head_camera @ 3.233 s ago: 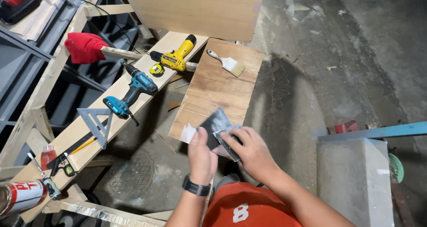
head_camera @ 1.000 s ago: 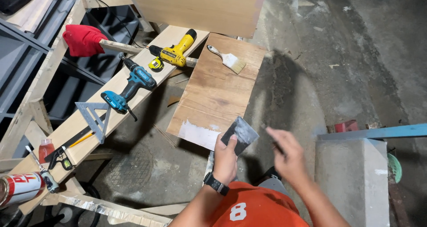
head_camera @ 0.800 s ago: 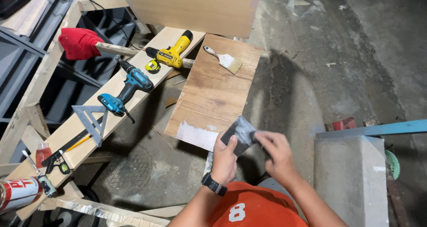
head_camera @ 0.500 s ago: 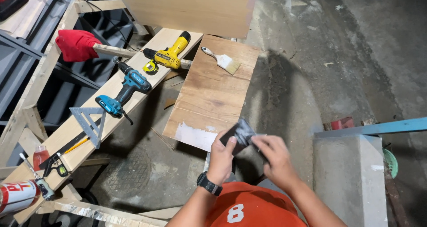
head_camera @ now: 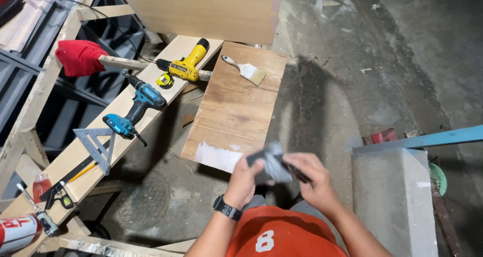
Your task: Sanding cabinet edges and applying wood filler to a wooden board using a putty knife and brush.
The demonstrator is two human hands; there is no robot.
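Observation:
My left hand (head_camera: 245, 179) and my right hand (head_camera: 308, 176) meet over a dark flat scraper blade (head_camera: 270, 165) smeared with grey-white paste. The left hand grips the blade from the left. The right hand pinches a thin dark tool (head_camera: 293, 170) against the blade's right side. Just beyond the hands lies a brown plywood board (head_camera: 236, 101) with a white patch of filler (head_camera: 217, 155) at its near edge. A paintbrush (head_camera: 246, 70) rests on the board's far end.
A long wooden plank (head_camera: 113, 131) at left carries a yellow drill (head_camera: 187, 64), a blue drill (head_camera: 135, 106), a tape measure (head_camera: 164, 80), a red-headed mallet (head_camera: 80, 57) and a metal triangle square (head_camera: 95, 145). A concrete block (head_camera: 392, 196) stands at right. A spray can (head_camera: 20, 231) lies at bottom left.
My right hand, apart from the blade a second ago, has come in and closed on its right side. Both hands have drawn slightly nearer to me, off the board.

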